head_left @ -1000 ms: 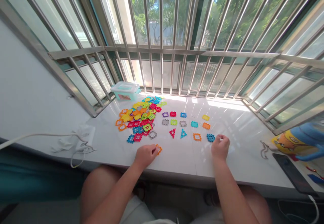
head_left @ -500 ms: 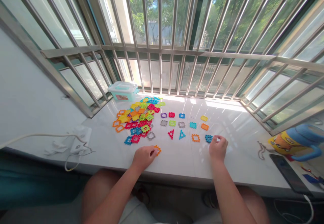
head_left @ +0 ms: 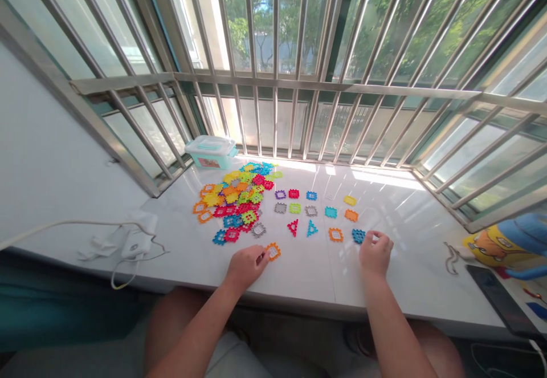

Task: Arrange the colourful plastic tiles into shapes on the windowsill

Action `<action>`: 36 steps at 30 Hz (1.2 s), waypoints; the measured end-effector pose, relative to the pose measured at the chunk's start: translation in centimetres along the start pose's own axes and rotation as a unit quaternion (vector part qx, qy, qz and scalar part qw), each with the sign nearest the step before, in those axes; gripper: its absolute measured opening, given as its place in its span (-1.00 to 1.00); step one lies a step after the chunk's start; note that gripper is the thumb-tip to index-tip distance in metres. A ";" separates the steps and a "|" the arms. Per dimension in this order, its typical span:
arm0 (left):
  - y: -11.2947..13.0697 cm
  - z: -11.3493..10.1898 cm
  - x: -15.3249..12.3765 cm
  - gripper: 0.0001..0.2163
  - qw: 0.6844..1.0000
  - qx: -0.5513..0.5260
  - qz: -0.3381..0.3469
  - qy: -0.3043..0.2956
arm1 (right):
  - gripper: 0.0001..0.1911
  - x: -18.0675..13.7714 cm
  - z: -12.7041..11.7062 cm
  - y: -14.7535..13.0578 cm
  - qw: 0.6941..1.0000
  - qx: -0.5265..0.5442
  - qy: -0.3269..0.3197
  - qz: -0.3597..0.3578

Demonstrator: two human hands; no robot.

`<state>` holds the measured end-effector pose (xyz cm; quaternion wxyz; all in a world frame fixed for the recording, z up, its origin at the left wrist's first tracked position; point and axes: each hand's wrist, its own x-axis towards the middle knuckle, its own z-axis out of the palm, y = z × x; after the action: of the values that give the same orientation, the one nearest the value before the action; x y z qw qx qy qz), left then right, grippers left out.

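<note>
- Pinching an orange square tile (head_left: 272,250) by its near edge, the left hand (head_left: 245,265) rests on the white bench (head_left: 410,275); thumb and forefinger are pressed together on the tile, which lies flat just at 1 o'clock of the knuckles.
- The right hand (head_left: 376,252) sits curled beside a blue square tile (head_left: 358,235), which lies at 10 o'clock of it; its fingertips are drawn in close, but I cannot tell whether they pinch anything or merely touch the bench.
- Judging by the layout, the step in hand is laying tiles out singly in rows: the orange tile is out of the pile (head_left: 235,201) and not yet in line.
- The rows lie at 12 o'clock of both hands: a far row with purple, red, blue and yellow squares, a middle row with grey, green, grey, teal and orange, and a near row with a red triangle (head_left: 293,227), a blue triangle (head_left: 311,228), an orange square (head_left: 335,234) and the blue one.
- The pile of mixed tiles lies at 11 o'clock of the left hand, well apart from the right hand, with a lidded plastic box (head_left: 211,151) beyond it by the window bars (head_left: 273,81).
- As a judgement, the next move calls for a light lift or slide of the pinched tile toward the near row, keeping clear of the red triangle so the neighbours are not nudged, and setting it flat and square to the others.
- A charger and cable (head_left: 134,244) lie at 9 o'clock of the left hand, and a phone (head_left: 499,301) lies at 3 o'clock of the right.
</note>
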<state>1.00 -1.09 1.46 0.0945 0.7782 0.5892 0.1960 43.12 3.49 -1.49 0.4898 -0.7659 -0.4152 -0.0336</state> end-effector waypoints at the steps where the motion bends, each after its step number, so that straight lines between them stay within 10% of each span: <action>1: 0.1 -0.1 0.0 -0.64 1.000 -0.004 -0.001 -0.002 | -0.60 0.0 0.0 0.0 1.000 0.002 -0.001 -0.001; 10: 0.5 -0.2 -0.4 -0.71 0.999 -0.003 0.008 -0.049 | -0.62 -0.3 -0.3 -0.2 1.000 0.019 0.015 0.003; 22: -0.8 4.9 -9.8 -0.67 0.998 -0.012 0.061 0.015 | -0.69 -0.1 -0.2 -0.3 0.999 0.000 0.029 -0.027; 36: -1.0 -1.0 -4.5 -0.61 0.955 -0.239 -0.008 -0.174 | -0.61 -1.3 -0.9 -2.5 0.999 -0.028 -0.013 -0.034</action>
<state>-1.36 -5.17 1.08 0.3801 0.7503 0.5059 0.1916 40.94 2.46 0.15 0.4613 -0.7648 -0.4467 -0.0518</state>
